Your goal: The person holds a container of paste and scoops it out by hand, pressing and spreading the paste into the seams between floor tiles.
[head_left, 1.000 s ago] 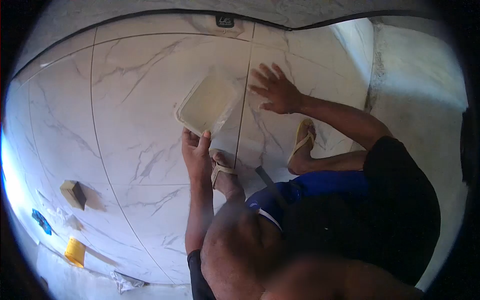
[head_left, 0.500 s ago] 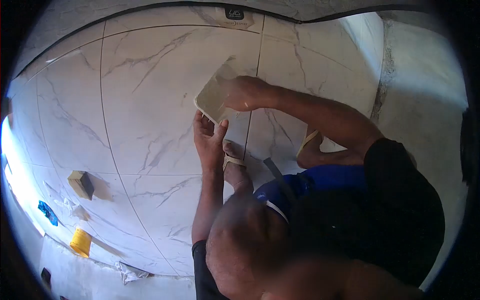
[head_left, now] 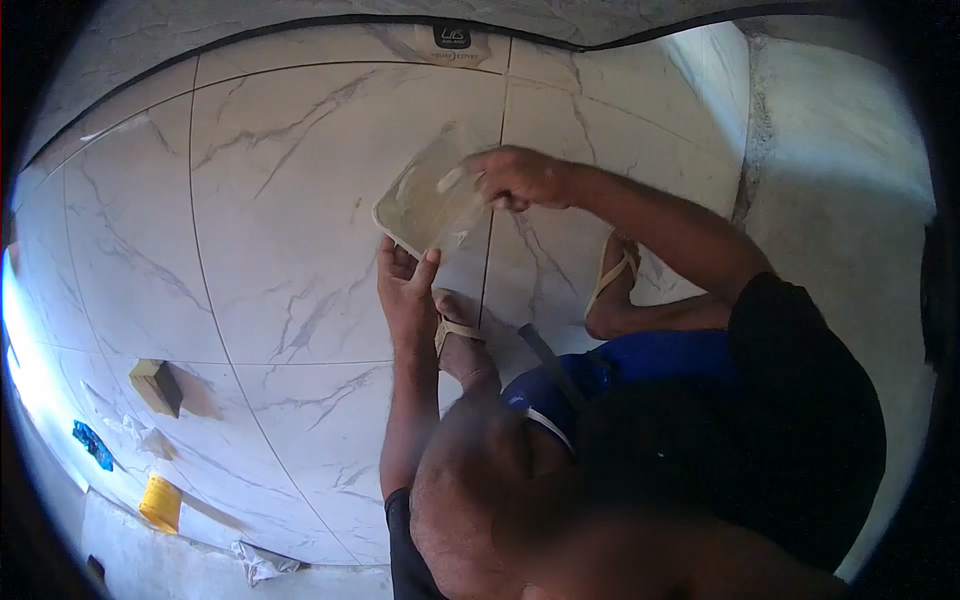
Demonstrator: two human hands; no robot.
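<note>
A pale rectangular plastic tub (head_left: 383,222) with rounded corners is tilted above the tiled floor, with a greyish-cream mass inside. My left hand (head_left: 408,290) grips its near lower edge, thumb on top and fingers underneath. My right hand (head_left: 525,178) is closed at the tub's right side. From its fingers a small whitish flat tool (head_left: 453,180) points into the tub; its exact kind is blurred. The tub's far right corner looks see-through and smeared.
Marble-look tiles (head_left: 290,200) cover the floor. To the left lie a sponge-like block (head_left: 153,387), blue crumpled plastic (head_left: 92,445), a yellow cup (head_left: 160,503) and a white bag (head_left: 262,562). A black cable (head_left: 330,20) runs along the top. My sandalled feet (head_left: 462,345) are close below the tub.
My right hand has moved right, out from over the tub to its side, so the whitish tool and more of the contents show. The left hand still holds the tub.
</note>
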